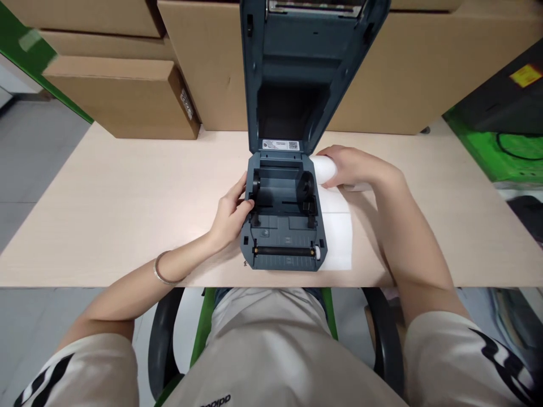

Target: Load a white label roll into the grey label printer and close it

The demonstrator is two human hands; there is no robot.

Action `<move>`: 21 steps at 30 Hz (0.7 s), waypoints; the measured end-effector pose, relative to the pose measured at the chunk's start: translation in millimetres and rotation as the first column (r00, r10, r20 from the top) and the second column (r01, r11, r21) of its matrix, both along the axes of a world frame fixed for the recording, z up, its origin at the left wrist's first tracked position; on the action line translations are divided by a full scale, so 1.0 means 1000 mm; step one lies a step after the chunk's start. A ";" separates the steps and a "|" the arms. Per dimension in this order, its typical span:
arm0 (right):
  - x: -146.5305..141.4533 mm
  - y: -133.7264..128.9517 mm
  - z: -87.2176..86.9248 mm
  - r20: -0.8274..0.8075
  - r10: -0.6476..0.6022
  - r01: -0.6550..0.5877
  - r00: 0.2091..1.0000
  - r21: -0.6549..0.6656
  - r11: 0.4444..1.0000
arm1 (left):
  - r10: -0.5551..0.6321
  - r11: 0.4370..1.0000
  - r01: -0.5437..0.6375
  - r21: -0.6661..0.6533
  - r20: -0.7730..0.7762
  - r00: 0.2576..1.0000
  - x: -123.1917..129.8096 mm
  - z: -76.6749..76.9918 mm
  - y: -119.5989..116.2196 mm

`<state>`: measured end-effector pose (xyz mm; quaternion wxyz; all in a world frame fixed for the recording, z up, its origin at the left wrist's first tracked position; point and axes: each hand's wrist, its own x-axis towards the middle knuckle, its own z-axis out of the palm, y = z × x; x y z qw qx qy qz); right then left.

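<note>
A dark blue-grey label printer (280,226) stands on the table with its lid (301,70) raised. Inside it, two black roll holders flank a bay with no roll in it, and a black roller crosses the front. My left hand (231,215) grips the printer's left side, thumb over the rim. At the printer's right, my right hand (350,167) is closed round a white label roll (323,169); its fingertips are partly hidden behind the roll. A strip of white label paper (336,232) lies flat on the table along the printer's right side.
Cardboard boxes line the back, with a smaller cardboard box (123,99) at the left. A green surface (494,150) with a black cable is at the right. The table's front edge (106,286) runs just before my body.
</note>
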<state>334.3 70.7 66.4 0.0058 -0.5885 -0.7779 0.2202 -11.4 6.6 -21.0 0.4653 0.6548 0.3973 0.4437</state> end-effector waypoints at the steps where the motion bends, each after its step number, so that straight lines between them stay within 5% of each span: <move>1: 0.001 -0.001 0.004 0.035 0.004 -0.003 0.999 -0.029 1.000 | 0.002 1.000 -0.002 0.000 -0.006 1.000 0.000 -0.001 0.000; 6: 0.030 -0.028 0.045 0.192 -0.028 0.061 0.981 -0.167 0.984 | -0.003 1.000 0.004 0.002 -0.026 1.000 -0.001 -0.001 -0.001; 12: 0.048 -0.064 0.088 0.097 0.061 -0.038 0.993 -0.227 0.973 | -0.039 0.998 0.041 0.050 -0.027 0.999 0.001 0.001 -0.002; 15: 0.024 -0.067 0.088 -0.019 0.136 -0.137 0.990 -0.222 0.965 | -0.041 0.997 0.043 0.059 -0.029 0.999 0.000 -0.001 -0.001; 21: -0.042 -0.057 0.051 -0.281 0.187 -0.162 0.941 0.110 0.981 | -0.050 0.996 0.051 0.073 -0.020 0.999 -0.001 -0.005 0.000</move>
